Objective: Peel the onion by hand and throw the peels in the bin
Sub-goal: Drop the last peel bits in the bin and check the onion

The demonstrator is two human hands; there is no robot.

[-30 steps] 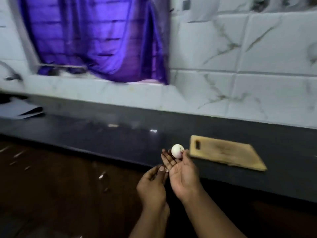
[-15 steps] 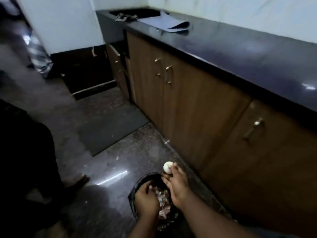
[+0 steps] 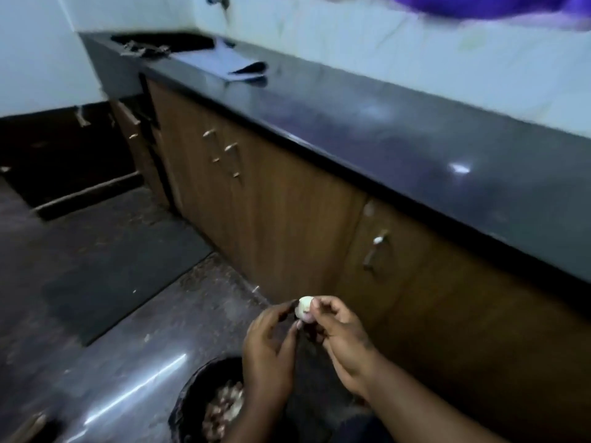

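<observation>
Both hands have risen out of the black bin (image 3: 189,402), where peels (image 3: 224,407) lie. The left hand (image 3: 271,346) curls with its fingertips at the peeled onion (image 3: 304,306); whether it grips is unclear. The right hand (image 3: 342,334) pinches the onion above the floor.

The onion (image 3: 303,304) is half covered by the fingers (image 3: 323,302) of the right hand (image 3: 343,337), so its lower side is not seen. Whether it is touched by the left hand (image 3: 268,353) cannot be told. The bin (image 3: 190,396) is cut off by the bottom edge and partly hidden behind the left wrist; the peels (image 3: 224,407) in it are blurred into a pale mass. The curtain (image 3: 499,8) and the tap (image 3: 217,0) are cropped by the top edge. What lies by the sink (image 3: 166,43) is too smeared to be named.
</observation>
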